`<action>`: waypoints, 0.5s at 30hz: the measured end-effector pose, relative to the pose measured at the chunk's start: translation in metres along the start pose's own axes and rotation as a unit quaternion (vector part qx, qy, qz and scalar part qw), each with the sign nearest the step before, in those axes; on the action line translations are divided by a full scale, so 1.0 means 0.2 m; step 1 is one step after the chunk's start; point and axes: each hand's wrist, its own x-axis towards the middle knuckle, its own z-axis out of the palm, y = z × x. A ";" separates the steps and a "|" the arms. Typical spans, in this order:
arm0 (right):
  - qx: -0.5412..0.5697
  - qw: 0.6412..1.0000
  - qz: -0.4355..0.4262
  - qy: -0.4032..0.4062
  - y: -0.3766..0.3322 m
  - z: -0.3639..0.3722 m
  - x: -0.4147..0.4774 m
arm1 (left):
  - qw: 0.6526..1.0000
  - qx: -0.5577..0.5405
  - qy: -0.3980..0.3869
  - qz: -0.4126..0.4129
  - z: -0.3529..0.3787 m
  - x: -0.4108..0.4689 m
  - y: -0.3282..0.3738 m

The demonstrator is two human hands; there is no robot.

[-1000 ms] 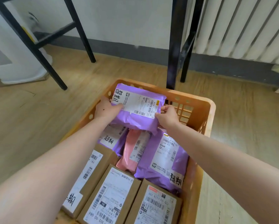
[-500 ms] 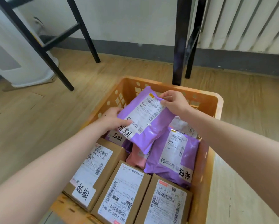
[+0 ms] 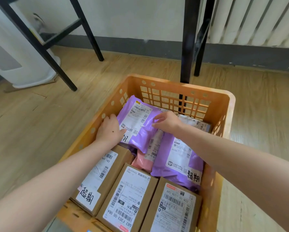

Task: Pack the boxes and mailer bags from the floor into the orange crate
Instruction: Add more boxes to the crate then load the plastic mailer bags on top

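Both hands (image 3: 109, 130) flatten purple mailer (image 3: 140, 126) beside crate wall (image 3: 172, 97).

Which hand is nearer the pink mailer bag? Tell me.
Right. The right hand hovers just above the pink mailer bag; the left hand rests farther off by the crate's left wall.

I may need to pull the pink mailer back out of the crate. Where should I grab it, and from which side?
Probably by its near end, coming straight down from above. The pink mailer lies wedged between two purple mailers, its far part buried under the upper one, with cardboard boxes against its near edge. Only that pink strip is exposed, so pinch there and draw it upward.
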 end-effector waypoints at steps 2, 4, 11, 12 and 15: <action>-0.053 0.997 -0.050 -0.018 -0.01 0.03 -0.03 | 0.991 0.099 0.039 0.082 0.01 -0.02 0.02; -0.126 0.987 -0.098 -0.034 -0.01 0.05 -0.04 | 0.974 0.141 0.034 0.174 0.04 -0.03 0.04; -0.237 0.955 -0.150 -0.093 0.02 0.00 -0.07 | 0.967 0.117 -0.137 0.177 0.08 -0.06 0.12; -0.247 0.952 -0.150 -0.102 0.01 -0.01 -0.08 | 0.968 0.120 -0.136 0.174 0.08 -0.06 0.12; -0.265 0.947 -0.147 -0.107 -0.01 -0.05 -0.11 | 0.970 0.120 -0.145 0.153 0.09 -0.04 0.11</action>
